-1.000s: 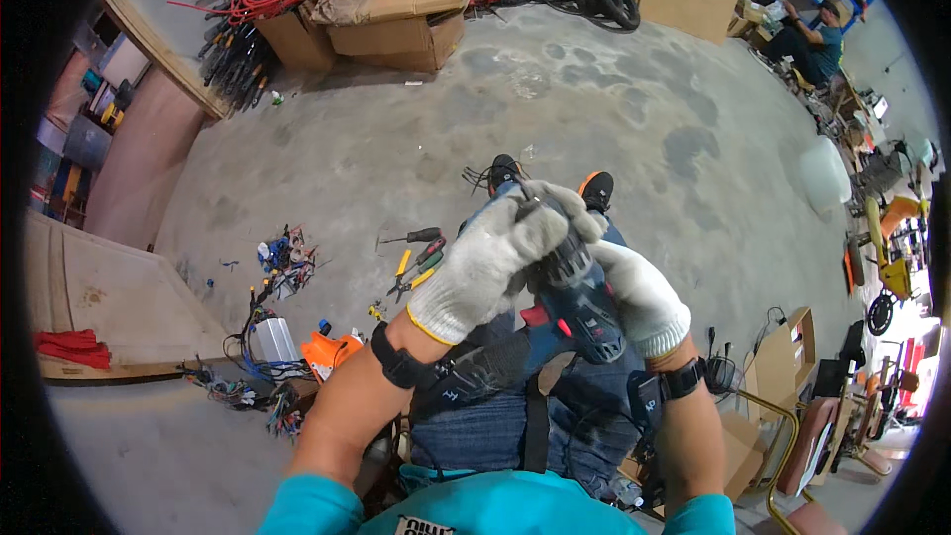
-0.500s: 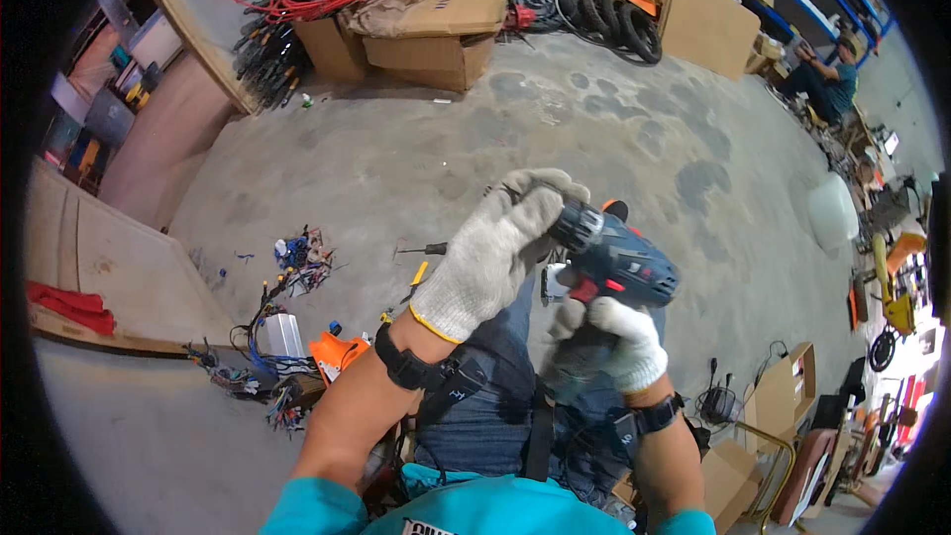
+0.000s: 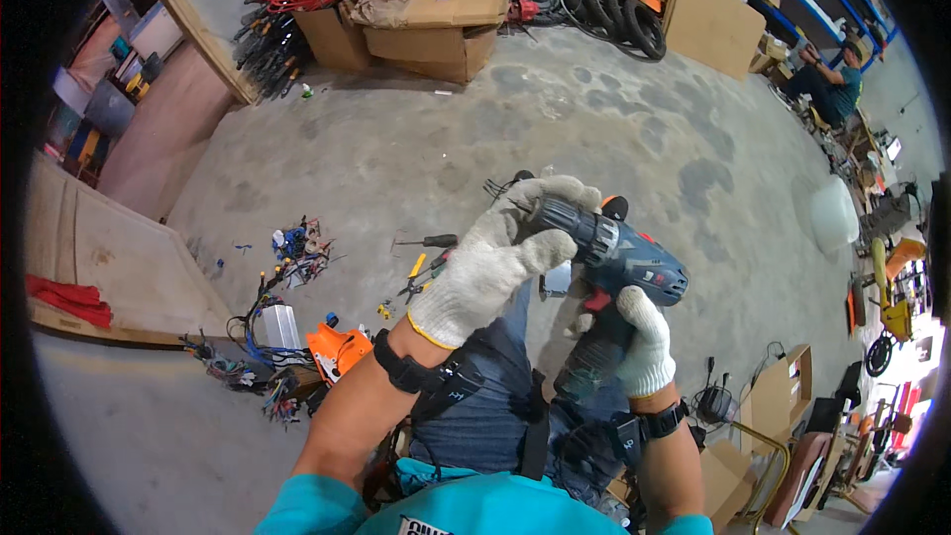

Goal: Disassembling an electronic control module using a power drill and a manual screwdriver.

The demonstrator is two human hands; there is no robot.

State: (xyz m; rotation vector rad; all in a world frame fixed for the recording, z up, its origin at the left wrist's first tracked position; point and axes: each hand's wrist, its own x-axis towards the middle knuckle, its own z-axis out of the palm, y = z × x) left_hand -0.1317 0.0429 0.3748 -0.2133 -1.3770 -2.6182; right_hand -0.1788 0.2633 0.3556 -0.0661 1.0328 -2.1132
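Head view: likely heavy, stiff drill [image 3: 649, 267] (take its handle [image 3: 597, 345]); right grip [image 3: 646, 345] clasps that handle, left grip [image 3: 495, 263] its chuck [image 3: 584, 230].

Finding open passage over the concrete floor [image 3: 594, 124] across upper centre; running into cardboard boxes [image 3: 426, 52] and tyres [image 3: 644, 32] along the top, a screwdriver [image 3: 438, 241] and a wire bundle [image 3: 304, 256] left of centre, and a cordless drill [image 3: 642, 266] just right of centre.
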